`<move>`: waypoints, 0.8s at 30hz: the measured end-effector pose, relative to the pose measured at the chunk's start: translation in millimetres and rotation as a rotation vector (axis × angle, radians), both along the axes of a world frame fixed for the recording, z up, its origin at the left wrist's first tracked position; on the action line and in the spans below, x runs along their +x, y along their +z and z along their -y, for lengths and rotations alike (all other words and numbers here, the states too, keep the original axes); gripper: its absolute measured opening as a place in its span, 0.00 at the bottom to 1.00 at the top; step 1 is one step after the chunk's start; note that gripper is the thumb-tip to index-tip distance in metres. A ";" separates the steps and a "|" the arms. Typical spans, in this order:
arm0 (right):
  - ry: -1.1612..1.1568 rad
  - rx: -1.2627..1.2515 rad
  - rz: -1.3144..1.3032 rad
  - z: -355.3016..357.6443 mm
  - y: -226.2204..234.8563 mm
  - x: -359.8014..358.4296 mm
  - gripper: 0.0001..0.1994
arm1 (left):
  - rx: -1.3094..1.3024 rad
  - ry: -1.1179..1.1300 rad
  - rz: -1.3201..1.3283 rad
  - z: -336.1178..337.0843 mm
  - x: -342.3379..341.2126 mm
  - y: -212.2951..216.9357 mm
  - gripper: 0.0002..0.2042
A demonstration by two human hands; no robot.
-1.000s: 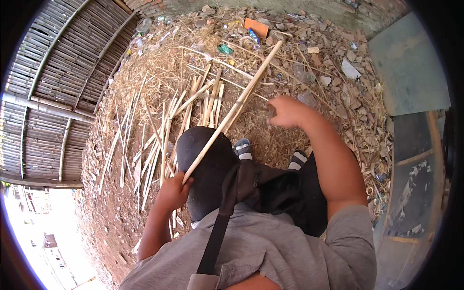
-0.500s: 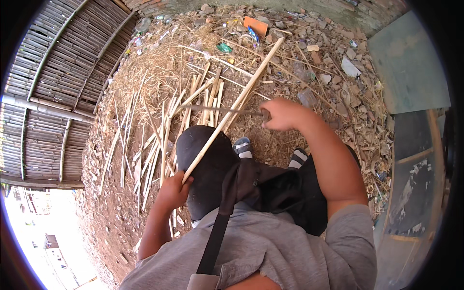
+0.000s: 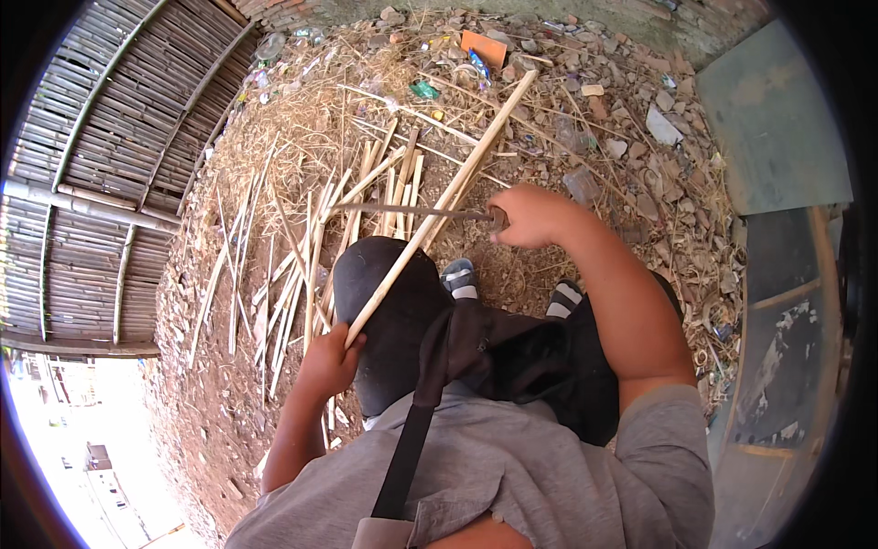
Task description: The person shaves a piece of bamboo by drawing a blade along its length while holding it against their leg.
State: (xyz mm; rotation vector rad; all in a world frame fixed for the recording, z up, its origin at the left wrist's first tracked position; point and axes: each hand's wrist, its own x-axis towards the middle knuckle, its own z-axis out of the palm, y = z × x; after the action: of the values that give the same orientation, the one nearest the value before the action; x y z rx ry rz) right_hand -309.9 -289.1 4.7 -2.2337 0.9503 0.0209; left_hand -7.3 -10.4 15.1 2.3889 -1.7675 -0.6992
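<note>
My left hand point(image 3: 331, 360) is closed round the near end of a long pale split-bamboo strip point(image 3: 457, 183), which slants away to the upper right across my dark-clothed knee. My right hand point(image 3: 530, 217) grips the handle of a long-bladed knife point(image 3: 384, 210). Its narrow dark blade points left and crosses the strip around its middle; contact between them is hard to make out. Several more bamboo strips point(image 3: 291, 302) lie loosely on the ground, left of and beyond my knee.
A slatted bamboo panel point(image 3: 101, 256) stands on the left. Dry straw point(image 3: 274, 119), rubble point(image 3: 640, 165) and an orange piece point(image 3: 485, 48) cover the ground ahead. Grey boards point(image 3: 777, 119) line the right side. My sandalled feet point(image 3: 460, 274) are below my hands.
My right hand has shifted slightly left, and the knife's blade now reaches farther left past the bamboo strip. My left hand and the strip hold almost still.
</note>
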 end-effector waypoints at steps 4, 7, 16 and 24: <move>-0.159 0.052 0.026 22.2 -13.2 -14.3 0.23 | -0.014 0.014 0.015 -0.1 -2.2 -1.1 0.14; -0.337 0.018 0.069 38.0 -32.5 -26.0 0.23 | -0.009 0.014 0.027 4.2 -8.8 6.6 0.14; -0.108 -0.084 -0.001 20.7 -27.1 -15.1 0.23 | -0.061 -0.008 0.015 -1.5 -3.5 -3.4 0.14; -0.171 -0.027 -0.061 16.3 -10.5 -11.3 0.22 | -0.061 0.003 0.040 0.6 -5.8 -2.2 0.14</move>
State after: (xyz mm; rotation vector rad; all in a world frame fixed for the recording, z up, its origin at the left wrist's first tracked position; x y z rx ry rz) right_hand -321.2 -305.4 -5.8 -2.1793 1.1788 -0.0013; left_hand -13.0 -11.0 12.9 2.3818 -1.7729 -0.5917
